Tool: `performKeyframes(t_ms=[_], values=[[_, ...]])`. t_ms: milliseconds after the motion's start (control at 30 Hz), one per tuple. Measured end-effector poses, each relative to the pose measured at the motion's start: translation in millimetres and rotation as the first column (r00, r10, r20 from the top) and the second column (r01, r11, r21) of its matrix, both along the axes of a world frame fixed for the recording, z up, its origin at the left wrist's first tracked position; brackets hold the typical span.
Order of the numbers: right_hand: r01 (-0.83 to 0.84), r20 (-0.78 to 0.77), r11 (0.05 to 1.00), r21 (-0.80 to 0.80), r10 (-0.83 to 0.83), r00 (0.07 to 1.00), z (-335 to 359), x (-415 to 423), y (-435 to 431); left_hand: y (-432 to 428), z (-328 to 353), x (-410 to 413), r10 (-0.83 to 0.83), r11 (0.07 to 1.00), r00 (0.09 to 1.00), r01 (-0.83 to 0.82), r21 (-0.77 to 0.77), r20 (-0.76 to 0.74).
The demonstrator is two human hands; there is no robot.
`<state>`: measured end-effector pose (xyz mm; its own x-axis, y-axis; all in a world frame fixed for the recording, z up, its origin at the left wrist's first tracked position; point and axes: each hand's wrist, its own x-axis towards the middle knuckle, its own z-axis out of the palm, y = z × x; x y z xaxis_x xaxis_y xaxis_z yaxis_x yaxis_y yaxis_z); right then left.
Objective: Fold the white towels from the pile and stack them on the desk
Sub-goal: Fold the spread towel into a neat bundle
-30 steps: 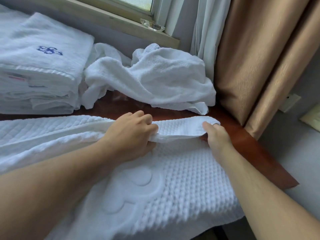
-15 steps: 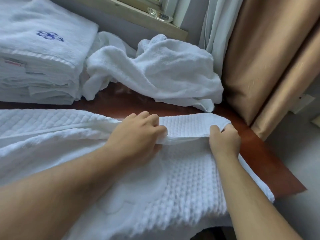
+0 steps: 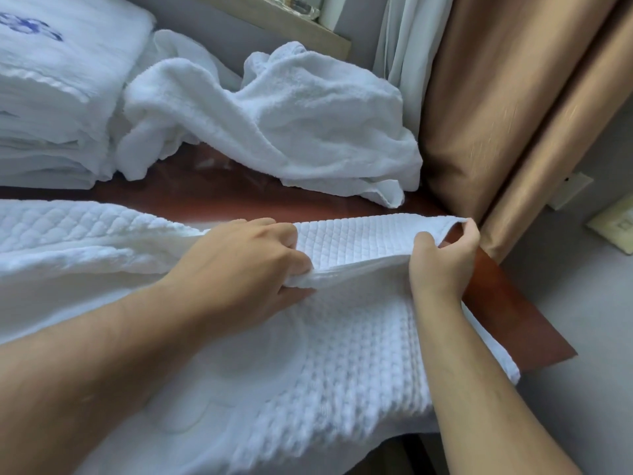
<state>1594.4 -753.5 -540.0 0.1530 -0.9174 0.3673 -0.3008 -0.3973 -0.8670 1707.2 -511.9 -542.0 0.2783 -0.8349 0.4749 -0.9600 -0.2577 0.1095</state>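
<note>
A white waffle-weave towel (image 3: pixel 342 365) lies spread across the near part of the reddish wooden desk (image 3: pixel 513 330) and hangs over its front edge. My left hand (image 3: pixel 246 262) grips the folded far edge of this towel near its middle, fingers curled round the cloth. My right hand (image 3: pixel 445 258) pinches the same edge at its right corner and lifts it a little off the desk. Behind them lies a loose pile of white terry towels (image 3: pixel 294 121). A stack of folded white towels (image 3: pixel 58 97) with a blue emblem stands at the far left.
A tan curtain (image 3: pixel 507 97) hangs against the desk's right end, with a white sheer curtain (image 3: pixel 404 39) beside it. A window sill (image 3: pixel 291 25) runs behind the pile. Grey floor (image 3: pixel 582 389) lies to the right of the desk.
Both hands have carried the towel's far edge to the right, and the right corner now rises off the desk near the curtain. The view has tilted down.
</note>
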Motion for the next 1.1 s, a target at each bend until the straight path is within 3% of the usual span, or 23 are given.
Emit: performKeyframes(t_ms=[267,367,433,500,600,733,800,900,1100], values=[[0.057,0.037,0.998,-0.027,-0.056,0.998,0.1,-7.2,-0.4,-0.5,0.2,0.7,-0.030,0.988,0.998,0.037,0.150,-0.051],[0.133,0.062,0.942,-0.309,-0.120,0.991,8.4,-12.2,6.4,-0.1,1.2,0.0,-0.055,0.984,0.994,0.070,0.161,-0.097],[-0.005,-0.070,0.875,-0.484,-0.034,0.997,14.6,-8.4,14.0,0.4,0.9,0.0,-0.060,0.983,0.993,0.077,0.168,-0.103],[-0.253,-0.378,0.890,-0.379,0.101,0.920,21.9,1.5,23.4,1.4,-0.2,-0.3,-0.073,0.982,0.992,0.090,0.168,-0.103],[-0.308,-0.770,0.951,-0.014,0.187,0.611,36.1,15.8,31.0,1.6,-4.1,1.1,-0.111,0.982,0.991,0.120,0.148,-0.069],[-0.254,-0.906,0.955,0.154,0.239,0.350,37.7,28.6,32.5,-0.7,-2.2,-0.8,-0.242,0.963,0.969,0.246,0.106,-0.048],[-0.234,-0.905,0.954,0.189,0.262,0.336,29.8,31.4,30.7,-3.9,-3.5,-3.9,-0.281,0.953,0.959,0.282,0.110,-0.025],[-0.206,-0.894,0.968,0.140,0.213,0.393,20.5,33.8,24.6,-5.8,-3.6,-4.7,-0.316,0.943,0.948,0.318,0.096,-0.044],[-0.179,-0.889,0.974,0.141,0.204,0.410,-0.5,37.3,15.8,-1.5,-9.6,-7.0,-0.276,0.953,0.959,0.282,0.109,-0.064]])
